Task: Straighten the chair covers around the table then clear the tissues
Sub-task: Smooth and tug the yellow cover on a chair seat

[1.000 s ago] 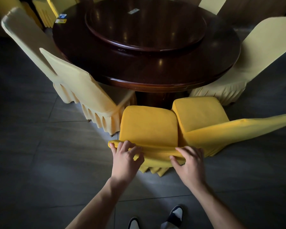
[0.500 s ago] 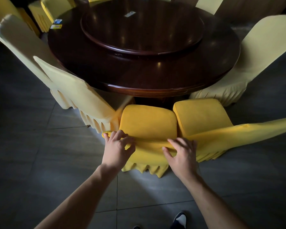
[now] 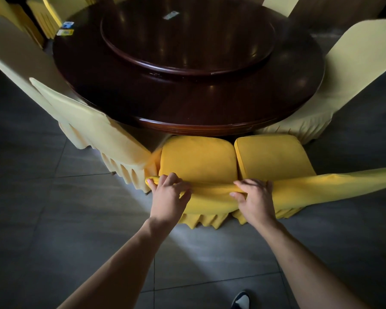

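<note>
Left hand (image 3: 168, 196): fingers curled over the top edge of the yellow chair cover (image 3: 198, 160), gripping the fabric at its left corner
Right hand (image 3: 255, 198): closed on the same top edge further right; thumb under the fold
Yellow chair cover: on the near chair, seat tucked under the near edge of the table (image 3: 187, 103); pleated skirt hangs to the floor (image 3: 54, 219)
Second yellow chair (image 3: 272, 156): touching it on the right
Pale chairs (image 3: 94, 128): left and right of the table
Small packets (image 3: 65, 29): far left of the table; too small to tell if tissues
</note>
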